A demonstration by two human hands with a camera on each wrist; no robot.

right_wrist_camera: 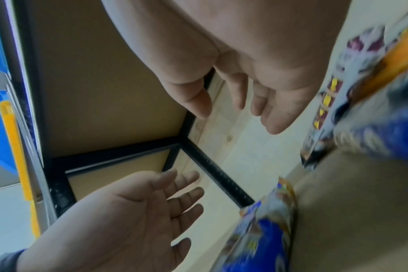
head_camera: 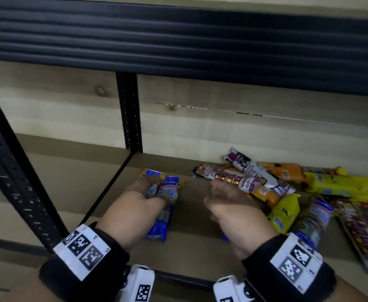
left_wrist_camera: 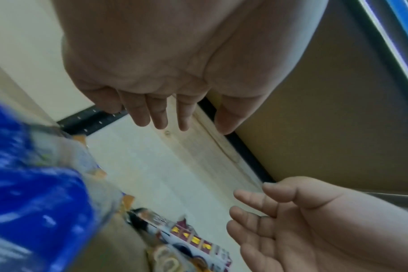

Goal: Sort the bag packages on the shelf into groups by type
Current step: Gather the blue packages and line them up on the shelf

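Two blue bag packages [head_camera: 164,223] lie side by side on the brown shelf board [head_camera: 191,253], left of the middle. My left hand [head_camera: 154,188] hovers over their far ends with straight fingers and holds nothing; the left wrist view shows its empty palm [left_wrist_camera: 193,127] above the blurred blue package [left_wrist_camera: 35,202]. My right hand [head_camera: 215,188] is open and empty too, its fingers [right_wrist_camera: 275,127] relaxed, just short of a white-and-purple drawstring bag package [head_camera: 233,177]. A mixed pile with orange [head_camera: 285,171] and yellow [head_camera: 335,184] packages lies to the right.
A black upright post [head_camera: 130,114] stands at the back, and a black frame post [head_camera: 11,171] runs along the left. The wooden back wall [head_camera: 244,131] closes the shelf. An upper shelf's dark edge [head_camera: 178,40] hangs overhead. Another blue package [head_camera: 318,214] lies in the pile.
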